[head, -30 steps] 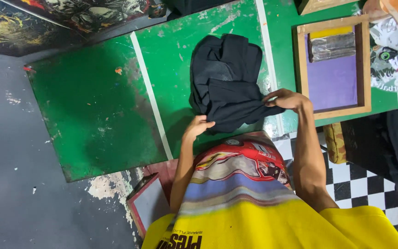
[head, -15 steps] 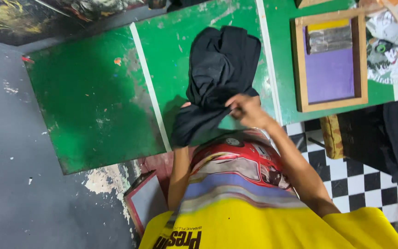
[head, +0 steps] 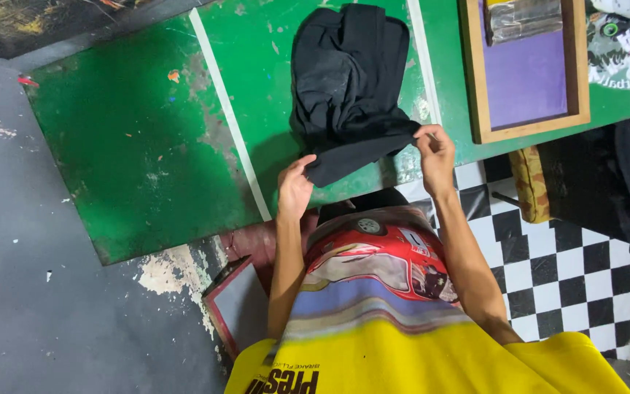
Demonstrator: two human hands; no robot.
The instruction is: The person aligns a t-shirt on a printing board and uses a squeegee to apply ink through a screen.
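Note:
A black garment (head: 348, 80) lies bunched on the green table (head: 140, 146), its near edge lifted off the surface. My left hand (head: 294, 191) pinches the left corner of that raised edge. My right hand (head: 435, 152) pinches the right corner, so the edge is stretched between both hands just above the table's near side. The rest of the garment rests in folds farther away on the table.
A wooden-framed screen with a purple panel (head: 526, 73) lies on the table to the right, a printed cloth (head: 625, 44) beyond it. White stripes cross the table. Below are a checkered floor (head: 570, 270), a grey floor (head: 30, 292) and a framed board (head: 238, 310) by my legs.
My hands have spread apart along the garment's near edge, the right one moving right. The bunched edge they held together is now stretched out between them.

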